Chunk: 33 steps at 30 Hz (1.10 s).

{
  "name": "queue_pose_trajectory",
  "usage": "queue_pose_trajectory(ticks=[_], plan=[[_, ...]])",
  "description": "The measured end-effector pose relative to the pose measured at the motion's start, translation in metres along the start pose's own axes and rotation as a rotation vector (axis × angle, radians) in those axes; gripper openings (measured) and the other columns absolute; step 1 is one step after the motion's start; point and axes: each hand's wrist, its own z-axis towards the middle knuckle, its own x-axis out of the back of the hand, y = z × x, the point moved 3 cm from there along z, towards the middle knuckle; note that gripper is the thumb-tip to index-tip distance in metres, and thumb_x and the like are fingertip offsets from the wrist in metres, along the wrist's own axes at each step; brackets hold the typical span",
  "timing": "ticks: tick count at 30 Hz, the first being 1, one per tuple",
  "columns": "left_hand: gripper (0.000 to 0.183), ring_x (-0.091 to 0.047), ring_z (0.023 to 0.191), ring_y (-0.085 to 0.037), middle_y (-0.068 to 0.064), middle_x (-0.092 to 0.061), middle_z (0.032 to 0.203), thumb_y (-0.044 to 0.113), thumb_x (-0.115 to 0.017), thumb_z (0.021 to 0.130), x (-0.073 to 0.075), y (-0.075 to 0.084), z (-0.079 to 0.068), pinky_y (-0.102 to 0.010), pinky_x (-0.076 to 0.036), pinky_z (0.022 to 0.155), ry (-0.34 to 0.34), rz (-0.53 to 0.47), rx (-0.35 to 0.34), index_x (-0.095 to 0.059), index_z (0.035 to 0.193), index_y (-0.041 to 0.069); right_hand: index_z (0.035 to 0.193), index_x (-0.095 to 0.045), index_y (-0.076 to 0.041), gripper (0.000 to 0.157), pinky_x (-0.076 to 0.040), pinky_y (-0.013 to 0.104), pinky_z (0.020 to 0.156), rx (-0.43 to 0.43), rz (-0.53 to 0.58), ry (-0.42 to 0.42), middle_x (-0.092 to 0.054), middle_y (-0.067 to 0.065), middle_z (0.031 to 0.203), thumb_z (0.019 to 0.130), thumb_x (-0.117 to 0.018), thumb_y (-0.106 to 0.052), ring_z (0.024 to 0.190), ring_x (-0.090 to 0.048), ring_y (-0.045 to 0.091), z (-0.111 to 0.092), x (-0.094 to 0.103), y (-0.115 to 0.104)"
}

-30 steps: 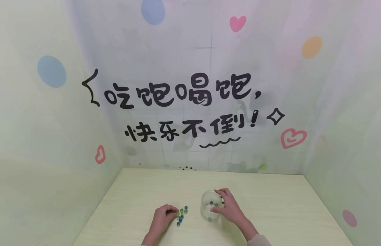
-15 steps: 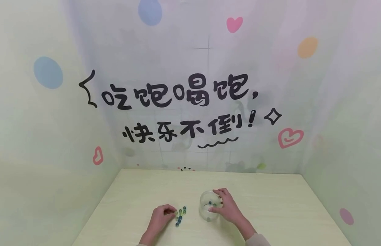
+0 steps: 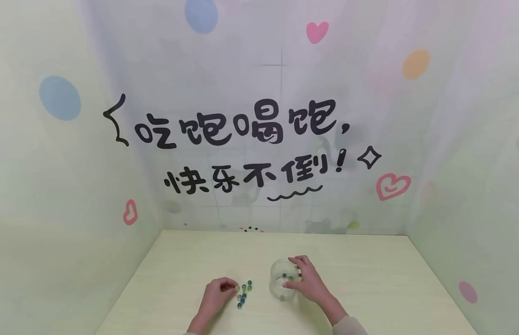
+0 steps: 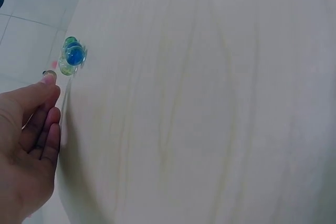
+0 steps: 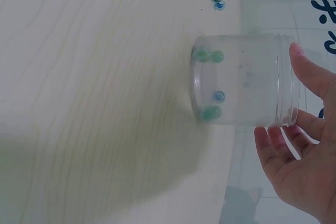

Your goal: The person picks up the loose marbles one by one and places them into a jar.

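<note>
Between the thumb and fingertips of my left hand is a small yellowish glass marble, mostly covered by the fingers. Just to its right, several blue and green-yellow marbles lie in a loose cluster on the table. My right hand grips a clear plastic jar by its rim, thumb on one side and fingers on the other. The jar stands upright on the table with its mouth uncovered. Several green and blue marbles rest at its bottom, visible through the wall.
The pale wood-grain table reaches back to a printed curtain with black writing, coloured dots and hearts. Curtain walls also enclose the left and right sides.
The left fingertips have drawn slightly left of the cluster with the marble pinched between them. My right hand and the jar stay in place while the head view shifts a little.
</note>
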Motion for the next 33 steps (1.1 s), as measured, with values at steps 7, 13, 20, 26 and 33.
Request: queue_pose_trajectory(ticks=[7,13,20,26,33], plan=[[0.012,-0.060,0.079,-0.008,0.000,-0.073,0.088,0.006,-0.076,0.081,0.006,0.006,0.000,-0.017,-0.049,0.068,0.021,-0.002,0.000,-0.074,0.092,0.010,0.137,-0.050,0.009,0.071,-0.053,0.052,0.093,0.006,0.002,-0.009,-0.047,0.024,0.134,0.080,-0.083,-0.017,0.122,-0.050,0.042,0.000,-0.002,-0.003],[0.013,-0.062,0.082,-0.010,0.000,-0.073,0.090,0.006,-0.076,0.082,0.008,0.014,0.003,-0.017,-0.049,0.070,0.012,-0.019,-0.004,-0.074,0.094,0.010,0.136,-0.051,0.008,0.070,-0.054,0.048,0.091,0.000,-0.010,-0.001,-0.048,0.022,0.132,0.080,-0.083,-0.016,0.120,-0.052,0.040,-0.001,0.000,-0.008],[0.013,-0.063,0.088,-0.012,-0.001,-0.073,0.093,0.008,-0.076,0.083,0.011,0.022,0.004,-0.029,-0.055,0.080,-0.007,-0.037,-0.024,-0.074,0.096,0.011,0.136,-0.051,0.009,0.070,-0.054,0.045,0.090,0.002,-0.017,0.004,-0.049,0.022,0.131,0.079,-0.084,-0.018,0.118,-0.053,0.040,-0.001,0.001,-0.010],[0.013,-0.066,0.091,-0.015,-0.003,-0.074,0.095,0.009,-0.075,0.084,0.013,0.027,0.004,-0.039,-0.057,0.087,-0.008,-0.053,-0.049,-0.074,0.097,0.010,0.136,-0.052,0.008,0.070,-0.055,0.047,0.091,-0.003,-0.022,0.010,-0.049,0.021,0.131,0.079,-0.084,-0.017,0.119,-0.053,0.038,0.000,0.000,-0.010],[0.014,-0.067,0.091,-0.015,-0.003,-0.075,0.095,0.010,-0.075,0.085,0.012,0.036,0.002,-0.037,-0.058,0.086,-0.020,-0.069,-0.079,-0.074,0.098,0.009,0.134,-0.053,0.008,0.070,-0.055,0.049,0.091,-0.022,-0.012,0.020,-0.049,0.022,0.131,0.077,-0.085,-0.016,0.120,-0.053,0.039,-0.002,0.001,-0.009]])
